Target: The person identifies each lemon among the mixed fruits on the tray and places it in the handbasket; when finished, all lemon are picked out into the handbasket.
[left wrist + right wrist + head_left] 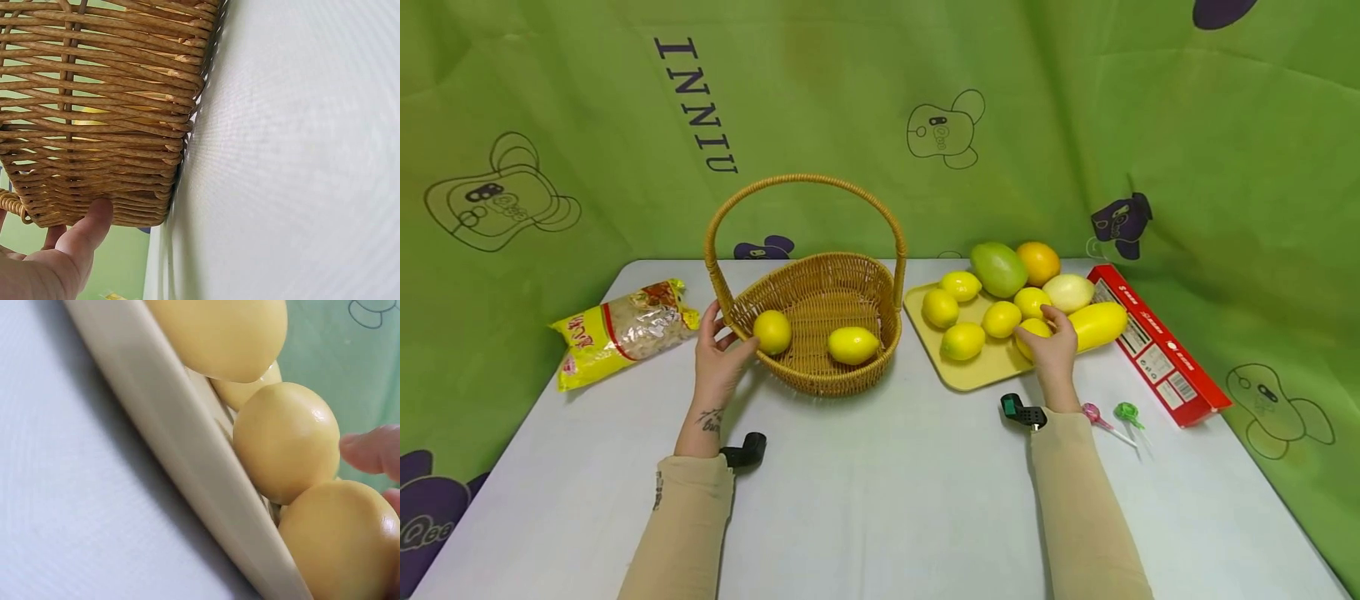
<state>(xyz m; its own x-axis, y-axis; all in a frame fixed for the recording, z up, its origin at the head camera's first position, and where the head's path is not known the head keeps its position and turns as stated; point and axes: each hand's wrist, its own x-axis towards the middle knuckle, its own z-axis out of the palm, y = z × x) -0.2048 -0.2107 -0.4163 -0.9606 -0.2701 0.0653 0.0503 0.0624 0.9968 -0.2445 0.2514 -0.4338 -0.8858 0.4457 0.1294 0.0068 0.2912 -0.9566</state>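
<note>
A wicker basket (820,385) with a tall hooped handle stands at centre left, holding an orange-yellow round fruit (772,332) and a lemon (853,345). My left hand (721,358) holds the basket's left side; in the left wrist view its thumb (94,228) presses the woven wall, other fingers partly hidden round the edge. My right hand (1054,354) reaches over the front right lemon (1030,343) on a yellow tray (958,379). In the right wrist view, the thumb (372,449) is spread above that lemon (340,544); another finger lies close behind it, contact unclear.
Several more lemons (962,341), a green mango (997,269), an orange (1038,263), a pale yellow fruit (1069,292) and a long yellow fruit (1101,324) crowd the tray area. A red box (1157,346) and lollipops (1127,412) lie right; a yellow food bag (625,333) lies left.
</note>
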